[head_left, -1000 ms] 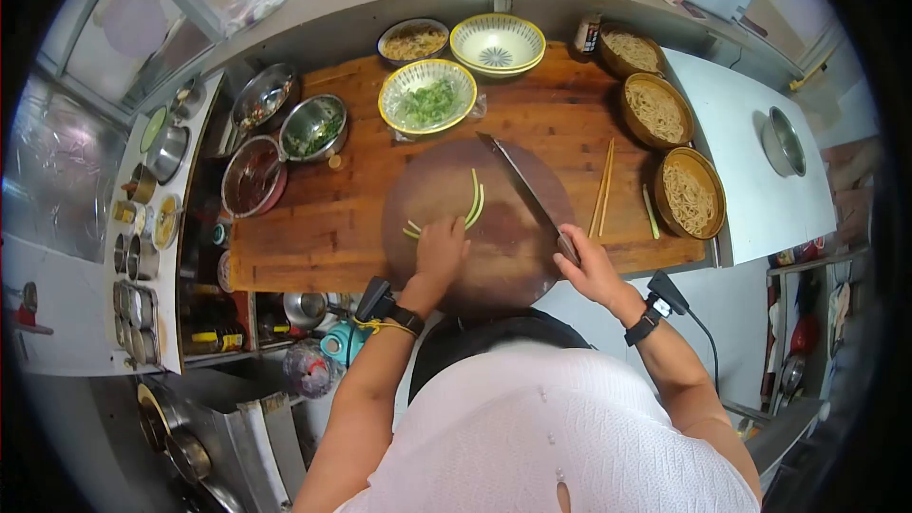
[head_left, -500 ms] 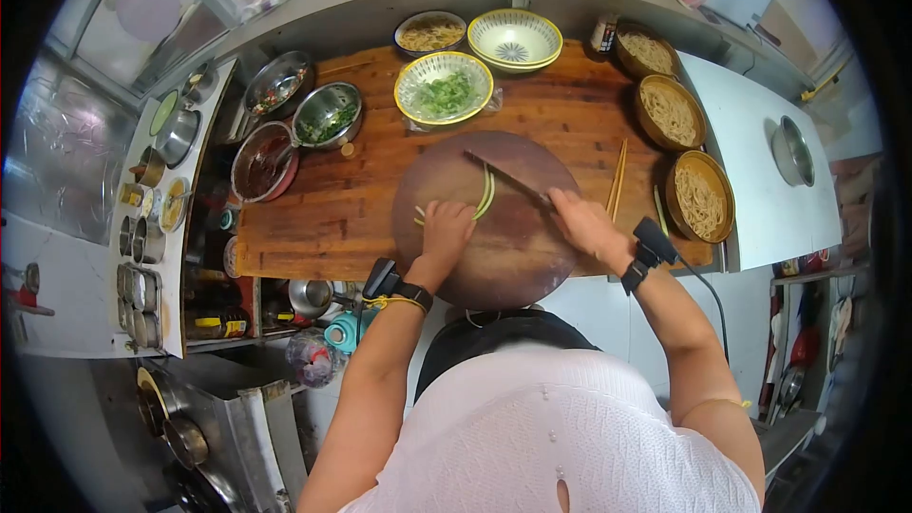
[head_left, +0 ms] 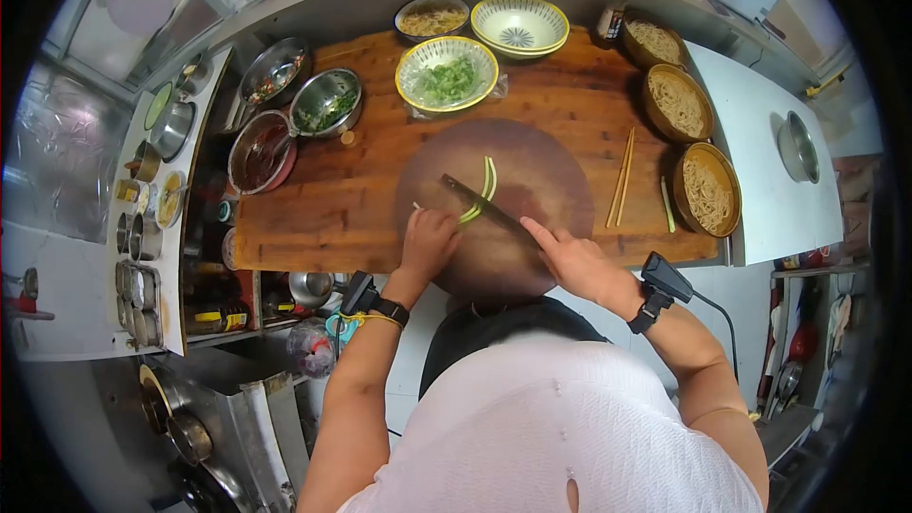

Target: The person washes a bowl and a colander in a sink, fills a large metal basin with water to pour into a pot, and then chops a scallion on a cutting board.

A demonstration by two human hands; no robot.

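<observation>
A round chopping board lies at the front of the wooden table. Several thin green vegetable strips, perhaps cucumber, curve across it, and their near ends run under my left hand. The fingers of that hand are closed over the strips, and a pale tip pokes out on its left side. My right hand grips the handle of a kitchen knife. The blade points up and left and lies across the strips, just right of my left fingers.
Behind the board stands a yellow-rimmed bowl of chopped greens. Noodle bowls line the right side near chopsticks and a single green strip. Metal bowls stand at the left. Empty patterned bowls sit at the back.
The knife has moved left and toward me, from beyond the strips to across them. My left hand has shifted slightly left and nearer. The view has tilted a little.
</observation>
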